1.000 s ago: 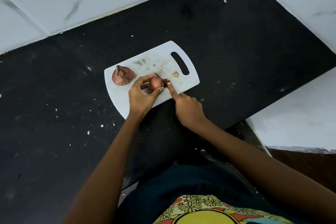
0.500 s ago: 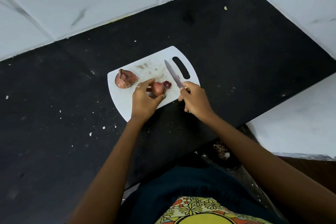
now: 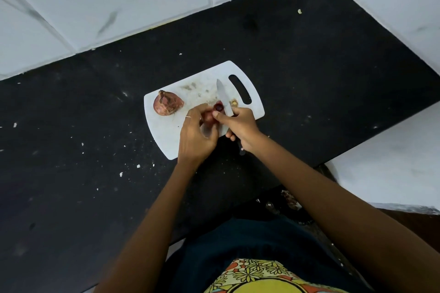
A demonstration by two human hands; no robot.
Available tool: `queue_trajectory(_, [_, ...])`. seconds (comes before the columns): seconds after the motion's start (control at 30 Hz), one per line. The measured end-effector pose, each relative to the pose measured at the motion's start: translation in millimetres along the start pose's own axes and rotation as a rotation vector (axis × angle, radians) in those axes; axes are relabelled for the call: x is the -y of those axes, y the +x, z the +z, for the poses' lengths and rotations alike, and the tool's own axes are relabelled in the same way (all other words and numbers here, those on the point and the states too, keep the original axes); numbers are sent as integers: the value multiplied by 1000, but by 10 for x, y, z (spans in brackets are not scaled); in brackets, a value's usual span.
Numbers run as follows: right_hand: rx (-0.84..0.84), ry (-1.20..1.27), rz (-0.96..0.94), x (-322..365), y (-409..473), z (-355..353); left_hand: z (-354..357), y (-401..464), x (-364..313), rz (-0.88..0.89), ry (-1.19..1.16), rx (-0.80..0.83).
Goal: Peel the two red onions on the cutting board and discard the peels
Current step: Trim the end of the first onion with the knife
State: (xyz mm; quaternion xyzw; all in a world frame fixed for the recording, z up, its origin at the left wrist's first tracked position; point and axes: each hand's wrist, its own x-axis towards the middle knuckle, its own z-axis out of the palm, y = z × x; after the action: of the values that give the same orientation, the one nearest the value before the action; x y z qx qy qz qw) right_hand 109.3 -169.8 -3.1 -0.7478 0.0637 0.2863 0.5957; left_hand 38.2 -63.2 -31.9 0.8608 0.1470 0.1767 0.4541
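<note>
A white cutting board lies on the black counter. One red onion, still in its dry skin, sits at the board's left end. My left hand grips a second, smaller onion, mostly hidden by my fingers. A dark cut piece shows at that onion's far end. My right hand holds a knife with its blade pointing away, thumb touching the small onion. A cut-off root end lies beside the board's handle slot.
The black countertop is speckled with white crumbs. White tiled walls close it in at the back and right. A white ledge stands at the right. Peel scraps lie below the counter's near edge.
The knife came off the small onion and its blade now points away over the board. My right hand moved back in beside my left, thumb on the onion. The view shifted down slightly.
</note>
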Motion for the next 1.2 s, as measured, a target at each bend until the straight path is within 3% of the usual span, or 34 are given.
queue_trajectory(0.13, [23,50,-8,12,17,-34,-42,53,-65,-127,-121,-104])
queue_trajectory(0.23, [43,88,-21,-13,35,-52,-59,126,-99,-190,-165,-77])
queue_trajectory(0.47, [53,94,-32,-63,53,-45,-8,218,-49,-282,-18,-32])
queue_trajectory(0.63, [-117,-300,-263,-2,-1,-46,-2,318,-18,-261,-62,-51])
queue_trajectory(0.7, [-106,-490,-364,4,-50,-62,4,349,-14,-217,-25,-44])
queue_trajectory(0.87, [-96,-851,-391,22,-177,-97,3,325,46,-158,22,-45])
queue_trajectory(1.2, [-44,-1058,-370,258,-122,-16,24,309,70,-90,34,-34])
